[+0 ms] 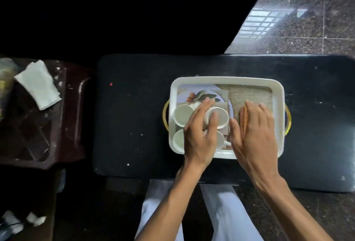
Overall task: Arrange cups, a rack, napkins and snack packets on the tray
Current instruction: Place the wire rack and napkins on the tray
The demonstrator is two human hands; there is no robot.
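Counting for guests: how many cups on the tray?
4, in the left half of the tray: far-left cup, far-right cup, near-left cup, near-right cup; left hand may hide more.
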